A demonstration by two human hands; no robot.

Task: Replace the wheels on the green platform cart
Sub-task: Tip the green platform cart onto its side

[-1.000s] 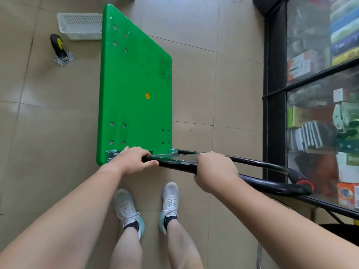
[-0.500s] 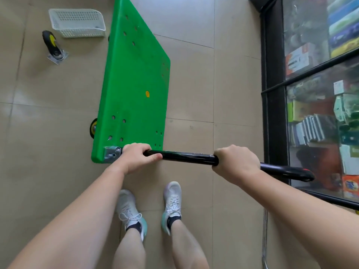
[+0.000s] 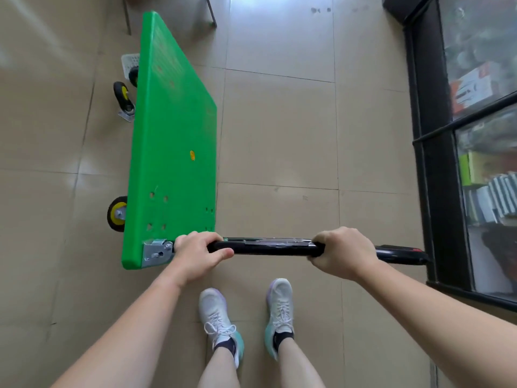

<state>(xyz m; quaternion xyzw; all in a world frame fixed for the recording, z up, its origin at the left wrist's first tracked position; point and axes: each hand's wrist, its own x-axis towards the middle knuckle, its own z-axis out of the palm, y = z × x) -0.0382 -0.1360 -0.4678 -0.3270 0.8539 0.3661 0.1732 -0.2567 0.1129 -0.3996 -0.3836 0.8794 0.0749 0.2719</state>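
On the tiled floor [image 3: 279,135], head view: the green platform cart [image 3: 173,152] stands tipped on one long edge, with a wheel [image 3: 117,214] facing left. Judged rigid, bulky and fairly heavy. The black handle [image 3: 268,247] is the soundest hold. The left hand [image 3: 198,256] and right hand [image 3: 341,253] both wrap it, arms extended.

On your right, a black-framed glass cabinet [image 3: 422,163] holds boxes [image 3: 472,88]; a white basket [image 3: 129,63] sits on the tiled floor [image 3: 279,135].
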